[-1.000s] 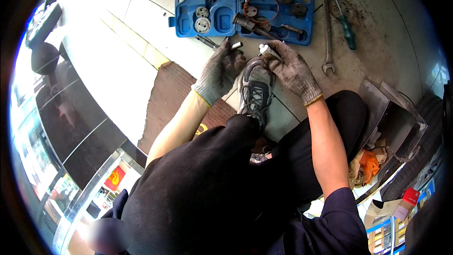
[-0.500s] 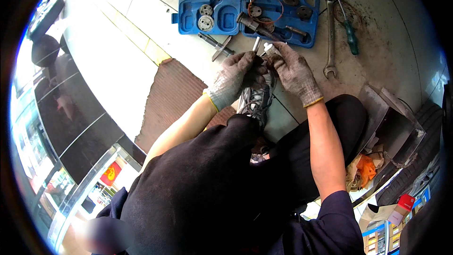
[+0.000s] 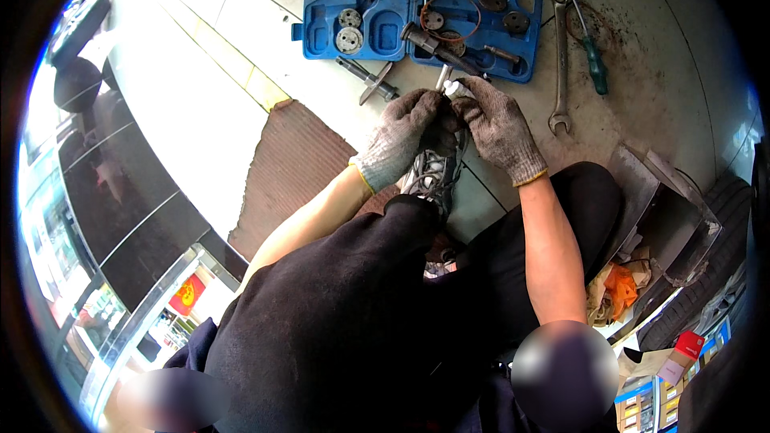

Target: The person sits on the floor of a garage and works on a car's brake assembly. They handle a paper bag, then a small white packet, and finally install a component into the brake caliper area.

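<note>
Both my hands wear grey-brown work gloves with yellow cuffs and meet above a grey laced shoe (image 3: pixel 431 175). My left hand (image 3: pixel 401 135) is closed around a smooth metal pin (image 3: pixel 443 77), whose bright end sticks up past the fingers. Close beside it, my right hand (image 3: pixel 499 130) pinches a small white tube-like piece (image 3: pixel 459 90) between thumb and fingers. White piece and pin nearly meet; whether they touch I cannot tell. The fingers hide the lower part of both. A dark threaded tool with a flat plate (image 3: pixel 370 80) lies on the floor past my left hand.
A blue tool case (image 3: pixel 321 50) with round metal discs lies open ahead. To its right are a combination wrench (image 3: pixel 560 72) and a green-handled screwdriver (image 3: pixel 595 64). Ribbed brown cardboard (image 3: pixel 293 164) lies at left. A metal box (image 3: pixel 642 192) and a tire (image 3: pixel 734 200) stand at right.
My left hand has shifted slightly right, and the pin has moved a little right with it. My right hand has turned slightly, so the white piece now sits a bit lower, close to the pin.
</note>
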Motion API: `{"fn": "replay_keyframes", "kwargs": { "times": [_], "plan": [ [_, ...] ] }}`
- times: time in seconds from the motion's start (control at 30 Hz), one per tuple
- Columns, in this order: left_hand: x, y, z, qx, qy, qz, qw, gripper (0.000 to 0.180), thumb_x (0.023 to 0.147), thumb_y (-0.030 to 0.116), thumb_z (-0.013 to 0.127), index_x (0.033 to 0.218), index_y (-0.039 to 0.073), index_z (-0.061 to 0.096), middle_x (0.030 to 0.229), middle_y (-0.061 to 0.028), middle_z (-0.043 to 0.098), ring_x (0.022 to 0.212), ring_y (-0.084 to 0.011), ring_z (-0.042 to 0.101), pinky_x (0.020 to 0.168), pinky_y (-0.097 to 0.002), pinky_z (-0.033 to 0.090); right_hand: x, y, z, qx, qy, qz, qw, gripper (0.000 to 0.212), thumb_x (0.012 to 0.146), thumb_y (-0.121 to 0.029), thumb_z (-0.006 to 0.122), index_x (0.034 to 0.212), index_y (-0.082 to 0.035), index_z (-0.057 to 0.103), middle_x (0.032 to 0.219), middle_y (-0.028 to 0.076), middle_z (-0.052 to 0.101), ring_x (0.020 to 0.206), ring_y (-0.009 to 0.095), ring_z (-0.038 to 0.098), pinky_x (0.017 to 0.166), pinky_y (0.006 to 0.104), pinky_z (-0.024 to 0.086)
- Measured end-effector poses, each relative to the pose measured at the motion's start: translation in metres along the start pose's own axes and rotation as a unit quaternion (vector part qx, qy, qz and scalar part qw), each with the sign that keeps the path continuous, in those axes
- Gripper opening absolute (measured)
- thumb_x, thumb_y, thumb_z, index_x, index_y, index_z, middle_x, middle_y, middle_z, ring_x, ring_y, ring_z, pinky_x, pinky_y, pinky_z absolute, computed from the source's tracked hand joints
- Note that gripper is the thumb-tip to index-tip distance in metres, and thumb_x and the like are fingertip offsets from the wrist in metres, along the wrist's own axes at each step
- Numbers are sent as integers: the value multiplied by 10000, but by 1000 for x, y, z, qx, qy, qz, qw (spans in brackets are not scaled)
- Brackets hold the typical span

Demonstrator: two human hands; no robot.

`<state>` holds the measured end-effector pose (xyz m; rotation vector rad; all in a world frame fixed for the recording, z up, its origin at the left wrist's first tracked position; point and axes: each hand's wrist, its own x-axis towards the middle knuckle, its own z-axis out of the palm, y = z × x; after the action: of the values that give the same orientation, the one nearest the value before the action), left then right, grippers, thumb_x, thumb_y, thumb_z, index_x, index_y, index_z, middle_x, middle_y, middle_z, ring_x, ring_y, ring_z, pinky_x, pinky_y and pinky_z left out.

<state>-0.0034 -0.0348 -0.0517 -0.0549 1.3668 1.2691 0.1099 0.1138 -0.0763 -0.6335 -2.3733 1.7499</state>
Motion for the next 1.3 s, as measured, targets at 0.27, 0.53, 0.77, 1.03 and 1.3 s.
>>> {"fn": "replay_keyframes", "kwargs": {
  "times": [0.27,0.53,0.77,1.03,1.3],
  "plan": [
    [1,-2,1,20,16,15,1000,446,988,353,519,1219,-28,494,1022,-127,639,876,-206,650,772,-332,557,0,7,0,11,5,-3,1000,325,899,-103,525,1203,6,563,1004,220,668,924,328,673,794,386,539],
    [3,-5,-2,81,18,19,996,418,999,330,500,1211,-30,506,1024,-127,637,893,-197,639,789,-326,547,0,4,-3,86,3,34,996,323,911,-108,535,1215,-5,562,1063,195,658,954,311,663,806,387,532],
    [2,-6,3,80,42,30,995,391,1001,326,494,1152,-22,586,962,-66,649,856,-116,596,768,-267,498,-8,30,6,-135,60,-125,981,340,932,-78,533,1258,20,530,1192,179,602,1061,312,596,905,379,475],
    [5,-14,-2,71,37,46,996,395,995,328,507,1165,-23,569,978,-80,645,876,-140,608,782,-283,512,-4,19,3,10,39,-24,999,347,909,-121,538,1243,-30,550,1150,205,621,1032,354,618,883,396,501],
    [3,-9,-2,51,19,20,998,415,985,343,535,1183,-21,530,972,-88,631,856,-167,623,761,-294,536,-6,22,2,-21,10,-25,999,347,937,-59,508,1269,41,501,1153,199,618,1045,280,616,908,344,488]
  ]
}}
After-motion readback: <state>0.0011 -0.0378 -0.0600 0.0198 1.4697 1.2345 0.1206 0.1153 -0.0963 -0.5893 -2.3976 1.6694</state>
